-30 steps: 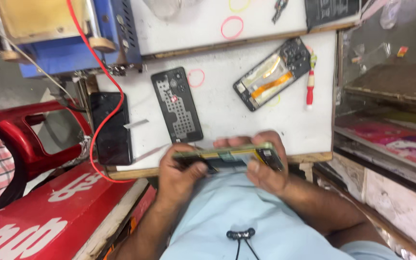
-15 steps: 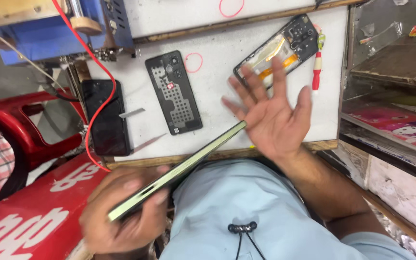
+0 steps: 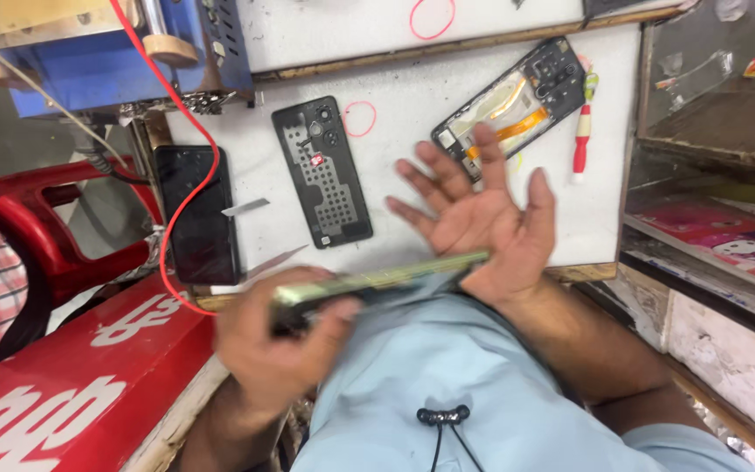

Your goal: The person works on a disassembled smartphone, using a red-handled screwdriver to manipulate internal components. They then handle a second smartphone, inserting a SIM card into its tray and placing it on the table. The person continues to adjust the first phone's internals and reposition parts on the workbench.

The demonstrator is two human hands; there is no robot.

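My left hand (image 3: pixel 277 345) grips one end of a thin greenish phone frame (image 3: pixel 386 281), held edge-on above my lap and blurred by motion. The frame's other end touches the heel of my right hand (image 3: pixel 478 218), which is palm up with fingers spread and holds nothing. Beyond my hands, on the white worktop (image 3: pixel 412 157), lie a dark phone back cover (image 3: pixel 323 170) with a dotted inner face and an opened phone body (image 3: pixel 513 103) showing orange flex cable. A red-handled screwdriver (image 3: pixel 580 144) lies beside that body.
A black phone (image 3: pixel 196 214) lies at the worktop's left edge under a red wire (image 3: pixel 181 114). A blue machine (image 3: pixel 115 61) stands at the back left. A red plastic chair (image 3: pixel 37 227) and a red board (image 3: pixel 72 367) are to my left; shelves (image 3: pixel 718 175) to my right.
Both hands held the frame one second ago. My right hand let go and opened flat; my left hand swung the frame down to the left, then back up against my right palm.
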